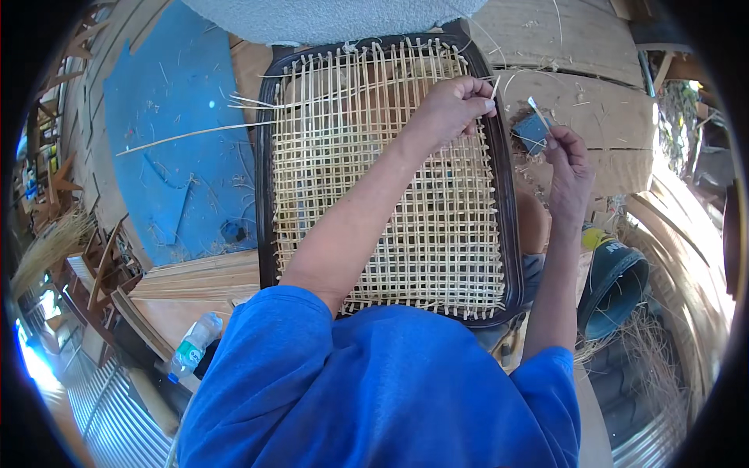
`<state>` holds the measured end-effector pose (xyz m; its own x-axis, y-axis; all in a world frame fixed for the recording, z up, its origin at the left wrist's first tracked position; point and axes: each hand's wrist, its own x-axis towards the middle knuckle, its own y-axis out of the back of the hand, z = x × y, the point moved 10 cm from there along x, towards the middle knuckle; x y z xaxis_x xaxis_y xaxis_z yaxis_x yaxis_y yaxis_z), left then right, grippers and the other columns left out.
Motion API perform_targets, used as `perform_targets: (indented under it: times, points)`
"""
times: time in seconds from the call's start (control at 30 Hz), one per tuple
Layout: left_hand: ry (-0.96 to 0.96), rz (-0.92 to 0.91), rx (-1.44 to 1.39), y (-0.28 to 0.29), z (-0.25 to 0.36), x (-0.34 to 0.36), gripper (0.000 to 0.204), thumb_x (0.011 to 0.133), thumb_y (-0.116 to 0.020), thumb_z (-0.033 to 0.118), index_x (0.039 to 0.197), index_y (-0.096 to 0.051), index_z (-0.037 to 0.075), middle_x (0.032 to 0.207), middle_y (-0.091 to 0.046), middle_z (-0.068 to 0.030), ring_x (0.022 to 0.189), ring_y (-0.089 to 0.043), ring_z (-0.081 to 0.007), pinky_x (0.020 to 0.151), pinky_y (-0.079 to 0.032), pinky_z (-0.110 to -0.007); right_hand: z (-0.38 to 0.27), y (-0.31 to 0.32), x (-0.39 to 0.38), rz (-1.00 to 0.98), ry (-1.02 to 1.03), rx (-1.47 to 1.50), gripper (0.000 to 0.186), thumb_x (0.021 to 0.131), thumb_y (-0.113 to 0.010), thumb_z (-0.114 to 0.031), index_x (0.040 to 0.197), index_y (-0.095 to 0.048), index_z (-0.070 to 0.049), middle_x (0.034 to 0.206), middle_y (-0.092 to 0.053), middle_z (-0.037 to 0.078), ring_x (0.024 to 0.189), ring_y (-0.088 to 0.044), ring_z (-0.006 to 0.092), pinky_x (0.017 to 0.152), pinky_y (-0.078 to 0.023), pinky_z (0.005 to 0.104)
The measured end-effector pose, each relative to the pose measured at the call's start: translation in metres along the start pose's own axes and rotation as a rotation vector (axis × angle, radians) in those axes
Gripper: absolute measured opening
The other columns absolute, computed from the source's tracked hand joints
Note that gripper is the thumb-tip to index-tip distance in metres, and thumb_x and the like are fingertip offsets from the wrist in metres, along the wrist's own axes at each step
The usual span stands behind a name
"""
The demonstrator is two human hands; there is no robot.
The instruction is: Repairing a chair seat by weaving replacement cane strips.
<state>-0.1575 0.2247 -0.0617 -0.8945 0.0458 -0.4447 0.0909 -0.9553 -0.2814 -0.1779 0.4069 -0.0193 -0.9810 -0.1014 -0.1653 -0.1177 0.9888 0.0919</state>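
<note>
A dark wooden frame (507,226) with an open grid of pale woven cane (406,203) stretches out in front of me. Over its far right edge, my left hand (456,105) pinches a pale cane strip (497,87) between thumb and fingers. To the right of the frame, my right hand (571,168) is closed on a thin stick-like tool (540,114) with a bright pale tip; its exact kind is unclear. Loose cane ends (195,139) stick out past the frame's left side. Just beyond the right hand lies a small blue block (532,134).
A blue sheet (179,171) strewn with cane scraps covers boards at the left. Pale grey-blue padding (335,19) borders the frame's far end. A plastic bottle (195,347) lies lower left. At the right are a dark bucket (616,285) and loose cane fibres (647,359).
</note>
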Motion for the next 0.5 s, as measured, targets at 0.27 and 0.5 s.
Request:
perform_targets:
  times: [0.27, 0.5]
  points:
    - [0.033, 0.036, 0.088, 0.002, -0.002, 0.001, 0.019, 0.076, -0.059, 0.013, 0.091, -0.061, 0.002, 0.072, -0.059, -0.0016, 0.047, -0.042, -0.0029, 0.043, -0.034, -0.016, 0.007, -0.007, 0.013, -0.060, 0.008, -0.094, 0.016, 0.081, -0.053, -0.001, 0.097, -0.057, -0.003, 0.082, -0.052, -0.003, 0.072, -0.043, 0.0030, 0.064, -0.036, 0.0159]
    - [0.016, 0.030, 0.118, 0.001, -0.004, 0.005, 0.019, 0.074, -0.058, 0.012, 0.090, -0.061, 0.002, 0.068, -0.058, -0.0003, 0.047, -0.041, -0.0031, 0.042, -0.034, -0.017, 0.009, -0.015, 0.018, -0.084, 0.069, -0.186, 0.015, 0.080, -0.052, 0.002, 0.093, -0.058, -0.002, 0.085, -0.056, -0.001, 0.076, -0.049, 0.0047, 0.070, -0.040, 0.0179]
